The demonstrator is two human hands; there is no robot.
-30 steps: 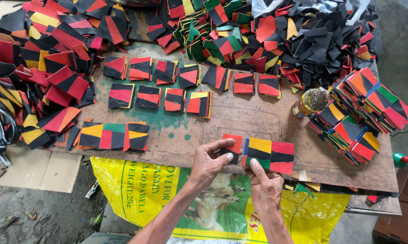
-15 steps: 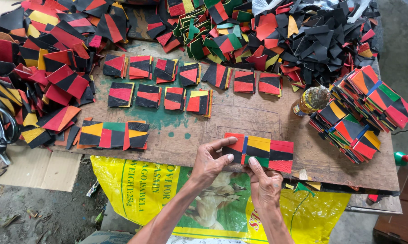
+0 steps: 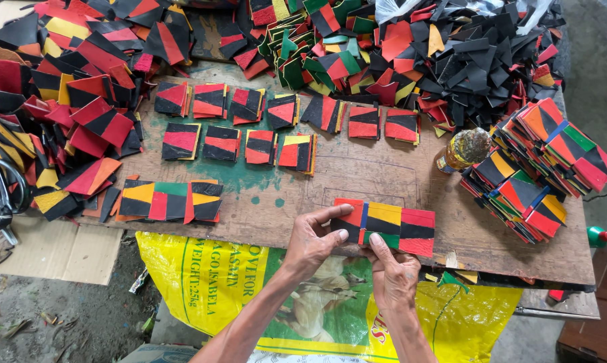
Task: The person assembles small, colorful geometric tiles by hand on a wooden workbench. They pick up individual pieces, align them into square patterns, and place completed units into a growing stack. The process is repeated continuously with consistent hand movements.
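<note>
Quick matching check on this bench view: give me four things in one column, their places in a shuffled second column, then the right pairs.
Things:
1. glue bottle
2. scissors
3. yellow sack
4. joined strip

Places:
A. under both hands, near the board's front edge
B. far left edge of the view
C. hanging below the board's front edge
D. right side, beside the stacked patchwork squares

Pairs: 1-D, 2-B, 3-C, 4-A. The left hand and right hand press on the strip.

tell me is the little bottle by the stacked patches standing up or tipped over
Tipped. The bottle lies on its side on the wooden board, its length stretched flat beside the stacked patches.
</note>
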